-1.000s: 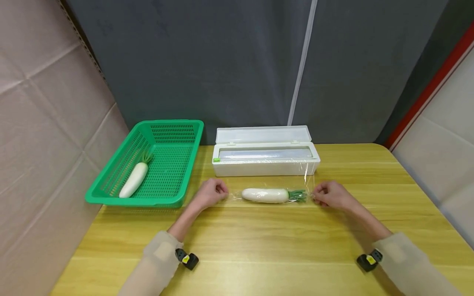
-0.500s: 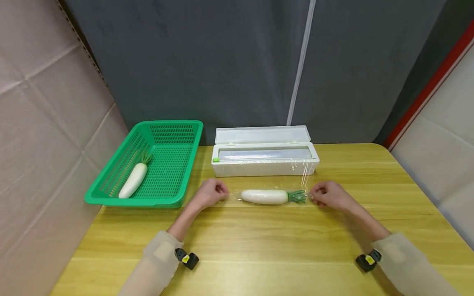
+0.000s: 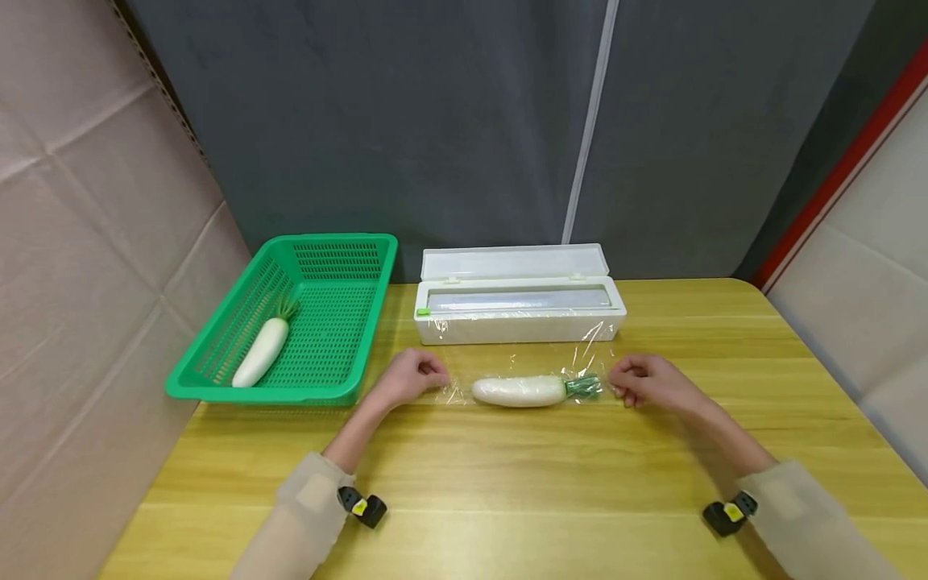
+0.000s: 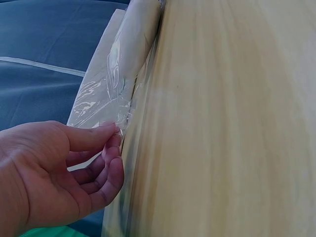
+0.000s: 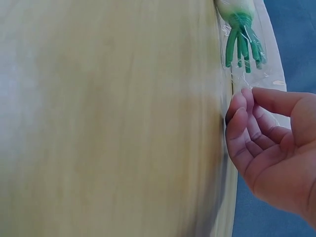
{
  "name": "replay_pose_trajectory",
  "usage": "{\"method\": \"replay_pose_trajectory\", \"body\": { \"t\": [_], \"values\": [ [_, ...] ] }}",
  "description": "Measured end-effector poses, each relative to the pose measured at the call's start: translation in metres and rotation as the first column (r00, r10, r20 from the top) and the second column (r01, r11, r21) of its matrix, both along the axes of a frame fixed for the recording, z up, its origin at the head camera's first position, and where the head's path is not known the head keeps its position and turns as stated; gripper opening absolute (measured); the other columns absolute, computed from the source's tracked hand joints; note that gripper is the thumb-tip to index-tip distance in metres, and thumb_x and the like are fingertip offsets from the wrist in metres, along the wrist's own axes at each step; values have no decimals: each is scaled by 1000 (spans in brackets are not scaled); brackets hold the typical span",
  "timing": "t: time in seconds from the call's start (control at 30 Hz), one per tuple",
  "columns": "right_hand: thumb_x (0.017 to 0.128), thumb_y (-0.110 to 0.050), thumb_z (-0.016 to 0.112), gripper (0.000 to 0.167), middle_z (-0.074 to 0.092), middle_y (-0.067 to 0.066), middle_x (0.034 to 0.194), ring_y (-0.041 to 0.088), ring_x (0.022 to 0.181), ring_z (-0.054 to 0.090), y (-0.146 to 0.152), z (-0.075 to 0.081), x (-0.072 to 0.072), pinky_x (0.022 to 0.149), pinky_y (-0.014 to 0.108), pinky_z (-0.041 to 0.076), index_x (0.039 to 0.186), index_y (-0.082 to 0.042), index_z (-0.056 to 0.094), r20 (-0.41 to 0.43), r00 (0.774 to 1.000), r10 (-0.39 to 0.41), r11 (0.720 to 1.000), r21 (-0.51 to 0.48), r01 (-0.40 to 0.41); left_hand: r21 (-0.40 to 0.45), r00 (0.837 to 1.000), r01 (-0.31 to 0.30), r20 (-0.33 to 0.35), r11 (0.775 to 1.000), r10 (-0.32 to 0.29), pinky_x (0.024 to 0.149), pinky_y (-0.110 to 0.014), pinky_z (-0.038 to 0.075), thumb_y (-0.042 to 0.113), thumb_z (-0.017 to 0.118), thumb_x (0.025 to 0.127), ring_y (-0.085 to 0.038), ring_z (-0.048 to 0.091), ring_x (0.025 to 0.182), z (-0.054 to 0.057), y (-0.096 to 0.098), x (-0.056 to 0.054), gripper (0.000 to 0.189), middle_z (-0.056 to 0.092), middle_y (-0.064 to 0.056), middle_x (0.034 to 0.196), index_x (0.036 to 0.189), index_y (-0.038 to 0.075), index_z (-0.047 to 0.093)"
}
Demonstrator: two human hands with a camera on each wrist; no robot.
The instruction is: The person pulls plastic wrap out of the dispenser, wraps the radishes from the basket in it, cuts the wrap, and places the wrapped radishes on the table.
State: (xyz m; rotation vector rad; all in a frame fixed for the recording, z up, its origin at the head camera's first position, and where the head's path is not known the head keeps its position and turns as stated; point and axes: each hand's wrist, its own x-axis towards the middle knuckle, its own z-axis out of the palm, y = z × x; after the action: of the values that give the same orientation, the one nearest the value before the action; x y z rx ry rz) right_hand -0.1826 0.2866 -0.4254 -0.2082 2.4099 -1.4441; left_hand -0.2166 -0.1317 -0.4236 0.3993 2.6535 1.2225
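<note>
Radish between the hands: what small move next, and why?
Probably ease the clear film gently taut: the left hand and right hand pinch it beyond either end of the radish, and it looks creased near the left fingertips.

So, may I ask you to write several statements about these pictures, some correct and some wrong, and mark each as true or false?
1. The left hand pinches clear film. True.
2. The lid of the white film dispenser is closed. False: the lid is open.
3. One daikon lies inside the green basket. True.
4. A second daikon lies between the left hand and the right hand. True.
5. The green stems of the second daikon point toward the left hand. False: the stems point toward the right hand.
6. In the head view, the green basket stands right of the dispenser. False: it stands left of it.
</note>
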Motion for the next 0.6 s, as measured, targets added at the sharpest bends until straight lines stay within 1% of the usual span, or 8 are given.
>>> {"method": "replay_pose_trajectory", "body": {
  "t": [0.23,0.37,0.47,0.6],
  "values": [
    [107,-17,52,30,63,14,88,20,74,61,6,2,1,65,29,55,111,12,57,27,1000,4,999,-42,-2,11,1000,-12,22,1000,12,68,-27,49,9,76,90,-14,57,73,1,-3,1,6,68,-2,80,88,4,75],
    [109,-17,46,33,62,15,90,20,76,61,7,5,2,66,29,56,114,14,56,37,999,8,998,-59,-6,23,1000,-9,22,1000,9,67,-27,48,10,74,91,-12,56,71,1,-4,2,8,68,-3,79,90,3,76],
    [110,-18,43,35,62,16,90,20,76,61,7,7,2,66,30,56,116,14,56,24,1000,6,999,-53,-5,33,1000,-3,23,999,2,65,-26,48,10,71,93,-12,56,69,1,-5,2,10,68,-4,77,90,2,76],
    [110,-19,43,37,62,16,89,20,74,61,8,8,1,64,30,56,115,15,57,-1,1000,0,999,-41,0,53,999,-7,47,999,5,64,-27,50,11,68,96,-15,59,69,1,-5,3,13,67,-6,77,93,0,75]
  ]
}}
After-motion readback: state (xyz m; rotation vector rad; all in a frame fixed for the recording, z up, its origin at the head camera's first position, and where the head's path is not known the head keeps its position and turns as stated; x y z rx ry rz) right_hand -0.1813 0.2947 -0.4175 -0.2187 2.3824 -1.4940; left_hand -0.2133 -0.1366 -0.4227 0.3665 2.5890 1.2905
